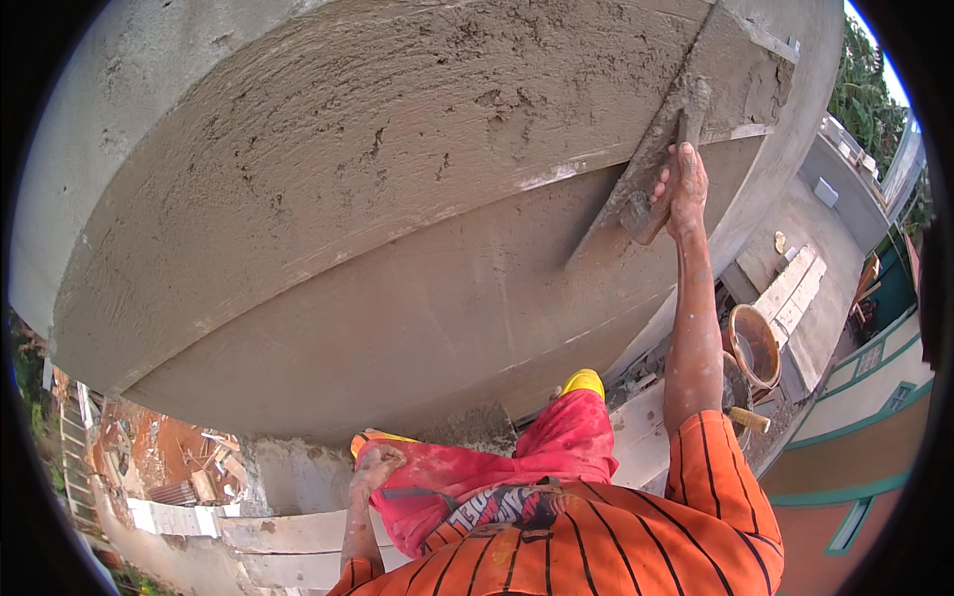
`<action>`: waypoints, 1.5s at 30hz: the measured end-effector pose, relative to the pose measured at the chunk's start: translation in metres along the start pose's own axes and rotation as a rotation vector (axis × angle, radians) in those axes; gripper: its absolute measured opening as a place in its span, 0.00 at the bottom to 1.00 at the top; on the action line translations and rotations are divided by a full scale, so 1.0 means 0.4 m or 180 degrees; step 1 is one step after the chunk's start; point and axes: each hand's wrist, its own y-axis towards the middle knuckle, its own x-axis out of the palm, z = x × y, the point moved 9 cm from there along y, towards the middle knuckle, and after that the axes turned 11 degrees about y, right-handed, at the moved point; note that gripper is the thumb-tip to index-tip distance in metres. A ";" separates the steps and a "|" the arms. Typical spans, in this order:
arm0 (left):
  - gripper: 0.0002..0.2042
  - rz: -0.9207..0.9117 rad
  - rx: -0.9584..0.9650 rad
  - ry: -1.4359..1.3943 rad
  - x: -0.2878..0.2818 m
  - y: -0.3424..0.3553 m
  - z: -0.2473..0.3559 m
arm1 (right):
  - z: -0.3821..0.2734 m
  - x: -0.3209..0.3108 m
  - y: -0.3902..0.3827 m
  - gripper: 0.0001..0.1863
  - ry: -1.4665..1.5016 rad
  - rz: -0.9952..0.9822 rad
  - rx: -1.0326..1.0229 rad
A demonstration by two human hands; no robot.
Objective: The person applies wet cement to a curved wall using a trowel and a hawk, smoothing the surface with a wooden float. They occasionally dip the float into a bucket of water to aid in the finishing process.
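My right hand point(686, 194) is wrapped round the handle of a long, mortar-smeared plastering float point(660, 141), at the end of my raised arm. The float lies slanted across the wall, spanning a rough wet plaster band point(417, 109) above and a smoother grey band point(427, 288) below. A stepped edge runs between the two bands, with pale patches near the float. Low on the left, my left hand point(378, 463) rests against the knee of my red trousers point(447, 477), fingers loosely extended and holding nothing visible.
I am on pale planks point(298, 533) beside the wall. A brown bucket point(754, 346) stands at right, near more boards point(792, 288) and a yellowish wooden handle point(747, 419). Rubble and wood scraps point(204, 467) lie far below at left. A painted building point(865, 427) is at right.
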 end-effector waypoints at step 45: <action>0.27 -0.0341 0.2363 0.0761 0.522 0.132 1.274 | 0.124 -1.125 -0.697 0.12 -0.6951 -0.1093 0.3024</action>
